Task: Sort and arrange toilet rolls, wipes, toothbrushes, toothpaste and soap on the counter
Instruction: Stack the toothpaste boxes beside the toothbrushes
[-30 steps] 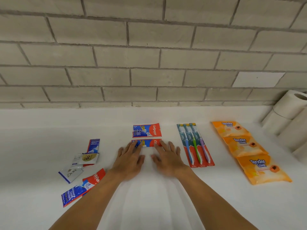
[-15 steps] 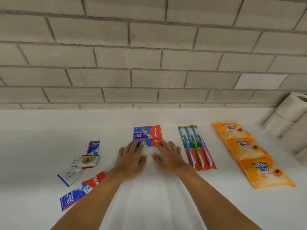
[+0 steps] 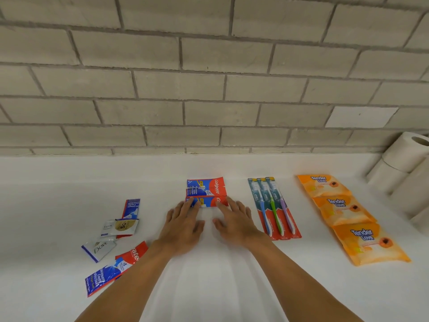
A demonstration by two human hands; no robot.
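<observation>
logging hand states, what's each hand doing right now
Left hand: open, flat, fingertips on the near toothpaste pack, gripping nothing.
Right hand: open, flat, fingertips on the same pack, gripping nothing.

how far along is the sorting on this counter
Done, it seems: three orange wipe packs in a column, three carded toothbrushes side by side, white toilet rolls stacked at right. In hand: left hand and right hand flat, fingertips on the nearest red-and-blue toothpaste box. Left: loose soap sachets and two toothpaste boxes.

White counter (image 3: 58,201) holds toothpaste sachets (image 3: 206,187), toothbrushes (image 3: 274,205) (three), wipes (image 3: 348,217).
</observation>
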